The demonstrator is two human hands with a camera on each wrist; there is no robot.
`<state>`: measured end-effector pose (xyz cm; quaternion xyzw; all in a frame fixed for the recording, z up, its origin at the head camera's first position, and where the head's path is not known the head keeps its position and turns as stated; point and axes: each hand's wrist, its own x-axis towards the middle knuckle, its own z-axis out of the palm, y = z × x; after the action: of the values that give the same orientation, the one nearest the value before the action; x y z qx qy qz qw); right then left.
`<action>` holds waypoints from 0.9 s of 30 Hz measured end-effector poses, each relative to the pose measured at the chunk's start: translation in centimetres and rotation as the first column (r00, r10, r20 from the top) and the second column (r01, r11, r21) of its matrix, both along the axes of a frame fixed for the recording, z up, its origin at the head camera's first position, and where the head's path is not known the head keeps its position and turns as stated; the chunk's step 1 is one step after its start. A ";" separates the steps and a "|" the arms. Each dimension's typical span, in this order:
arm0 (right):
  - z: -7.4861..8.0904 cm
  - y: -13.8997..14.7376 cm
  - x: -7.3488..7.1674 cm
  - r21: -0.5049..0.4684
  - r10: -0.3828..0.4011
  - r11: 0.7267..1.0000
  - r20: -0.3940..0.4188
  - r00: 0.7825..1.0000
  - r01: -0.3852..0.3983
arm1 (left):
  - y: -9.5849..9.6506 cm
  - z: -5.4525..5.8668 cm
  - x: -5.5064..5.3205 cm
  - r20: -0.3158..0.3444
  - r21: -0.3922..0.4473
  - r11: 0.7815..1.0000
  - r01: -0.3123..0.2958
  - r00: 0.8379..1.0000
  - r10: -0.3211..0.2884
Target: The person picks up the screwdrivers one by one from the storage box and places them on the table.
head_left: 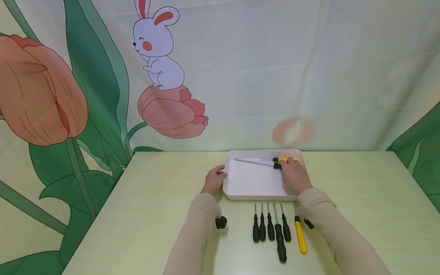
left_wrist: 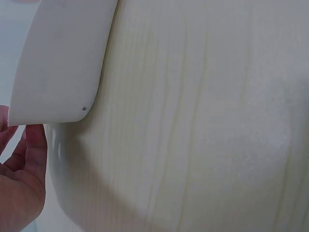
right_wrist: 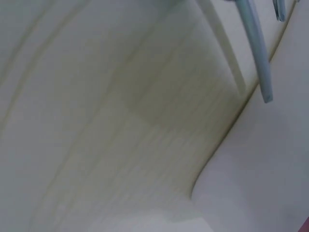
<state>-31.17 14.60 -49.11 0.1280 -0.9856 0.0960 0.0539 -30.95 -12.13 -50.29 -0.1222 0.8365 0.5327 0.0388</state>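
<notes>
A white tray (head_left: 247, 183) lies at the back of the table. My left hand (head_left: 214, 179) grips its left rim; in the left wrist view the fingers (left_wrist: 35, 150) are at the tray's corner. Inside the tray, my right hand (head_left: 295, 176) holds a long-shafted screwdriver (head_left: 254, 163) with a black collar, its handle hidden under the hand. Just beyond lies a yellow-handled screwdriver (head_left: 282, 159), partly covered by the fingers. In the right wrist view, only a sliver of the hand shows, beside the tray's outer wall (right_wrist: 260, 159).
In front of the tray, several black-handled screwdrivers (head_left: 270, 231) lie in a row, shafts toward it. To their right is another yellow-handled screwdriver (head_left: 300, 236), close to the right sleeve (head_left: 330, 217). A printed curtain (head_left: 240, 76) hangs behind the table.
</notes>
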 end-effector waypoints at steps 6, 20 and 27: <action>-0.4 0.2 -0.1 0.032 0.042 0.999 -0.056 0.998 -0.040 | 0.1 0.1 0.0 0.009 -0.015 1.000 -0.004 1.000 0.004; -0.5 0.1 -0.2 0.110 0.017 0.994 -0.064 0.998 -0.010 | 0.1 0.0 -0.1 0.002 0.002 1.000 -0.014 1.000 0.014; -0.4 0.1 -0.1 0.112 0.003 0.994 -0.054 0.999 0.003 | 0.2 0.2 0.1 -0.002 0.001 1.000 -0.013 1.000 0.013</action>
<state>-31.26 14.69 -49.50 0.1336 -0.9876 0.0370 0.0734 -30.88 -11.97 -50.11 -0.1272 0.8355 0.5334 0.0345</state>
